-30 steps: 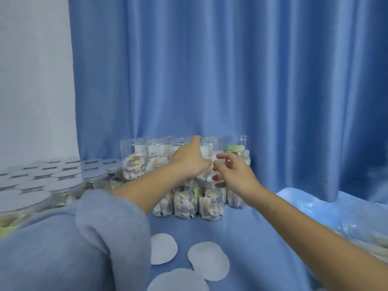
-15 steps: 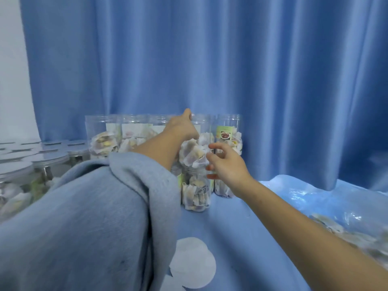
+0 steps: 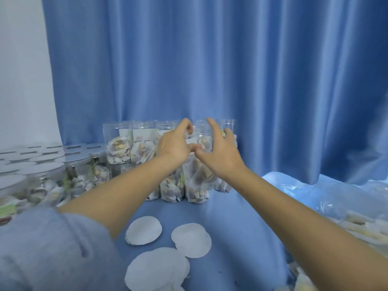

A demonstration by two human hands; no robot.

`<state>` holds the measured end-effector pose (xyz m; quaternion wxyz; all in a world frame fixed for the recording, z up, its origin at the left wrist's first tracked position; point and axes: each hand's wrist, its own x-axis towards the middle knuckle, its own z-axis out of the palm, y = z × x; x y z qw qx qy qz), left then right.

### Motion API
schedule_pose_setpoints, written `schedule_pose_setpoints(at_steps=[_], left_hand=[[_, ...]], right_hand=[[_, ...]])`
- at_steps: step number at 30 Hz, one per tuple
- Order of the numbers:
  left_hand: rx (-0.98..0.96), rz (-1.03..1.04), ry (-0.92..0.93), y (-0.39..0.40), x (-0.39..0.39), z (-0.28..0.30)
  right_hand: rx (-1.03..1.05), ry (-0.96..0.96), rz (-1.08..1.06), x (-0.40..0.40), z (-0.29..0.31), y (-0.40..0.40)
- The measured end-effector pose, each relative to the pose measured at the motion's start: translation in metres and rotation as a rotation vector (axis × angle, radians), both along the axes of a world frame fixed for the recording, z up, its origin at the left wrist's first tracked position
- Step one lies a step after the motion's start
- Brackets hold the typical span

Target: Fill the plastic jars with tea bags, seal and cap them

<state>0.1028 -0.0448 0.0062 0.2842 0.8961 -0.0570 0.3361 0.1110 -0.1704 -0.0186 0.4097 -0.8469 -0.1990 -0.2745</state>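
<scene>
Clear plastic jars filled with tea bags (image 3: 119, 148) stand stacked in two rows against the blue curtain, uncapped. Both my hands reach to one upper-row jar (image 3: 199, 136) in the middle of the stack. My left hand (image 3: 174, 144) has its fingers curled over the jar's left rim. My right hand (image 3: 218, 156) cups the jar's right side, fingers spread and index finger raised. My thumbs meet in front of the jar. A lower jar (image 3: 195, 183) stands under my hands, partly hidden by them.
Several capped jars with silver lids (image 3: 44, 166) crowd the left. White round seal discs (image 3: 143, 229) (image 3: 191, 240) (image 3: 157, 269) lie on the blue cloth (image 3: 231, 227) in front. A clear plastic bag of tea bags (image 3: 357, 219) lies at the right.
My right hand has moved up from the front of the stack onto the upper jar's right side, fingers spreading. My left hand has curled over the rim. The view shifted.
</scene>
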Motion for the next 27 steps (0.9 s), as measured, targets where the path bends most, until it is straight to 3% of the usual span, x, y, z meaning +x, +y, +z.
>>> schedule_pose_setpoints(at_steps=[6, 16, 23, 27], left_hand=[[-0.06, -0.059, 0.047, -0.019, -0.077, -0.013], [-0.274, -0.087, 0.199, -0.06, -0.152, -0.096], [-0.404, -0.007, 0.156, -0.077, -0.18, -0.151], [-0.629, -0.021, 0.126, -0.081, -0.189, -0.174]], right_hand=[[-0.029, -0.002, 0.04, -0.061, -0.019, -0.02], [-0.097, 0.076, 0.008, -0.137, -0.101, -0.057], [0.034, 0.046, 0.067, -0.155, -0.15, -0.062], [0.115, 0.065, 0.116, -0.158, -0.156, -0.062]])
